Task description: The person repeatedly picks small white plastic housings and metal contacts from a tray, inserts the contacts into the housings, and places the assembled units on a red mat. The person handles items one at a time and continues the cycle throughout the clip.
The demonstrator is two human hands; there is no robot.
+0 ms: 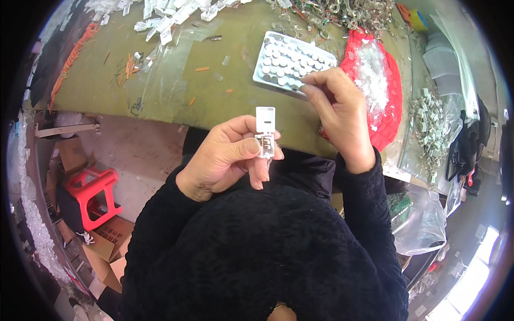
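Observation:
My left hand (227, 152) holds a small clear plastic case (266, 145) upright between thumb and fingers. Its white lid (265, 119) is flipped up, and small metal parts show inside the case. Over the near right corner of a white tray (259, 71), my right hand (340, 104) bends down with thumb and forefinger nearly together. The fingertips pinch at a button cell by the tray's edge, mostly covered by the fingers. Many round silvery button cells (289, 60) lie spread across the tray.
A red cloth (395, 80) holds clear plastic bits right of the tray. Behind lie a tangled heap of small clear-and-metal pieces (348, 13) and white plastic cases (166, 16). Orange scraps (128, 67) dot the green table. A red stool (96, 195) stands lower left.

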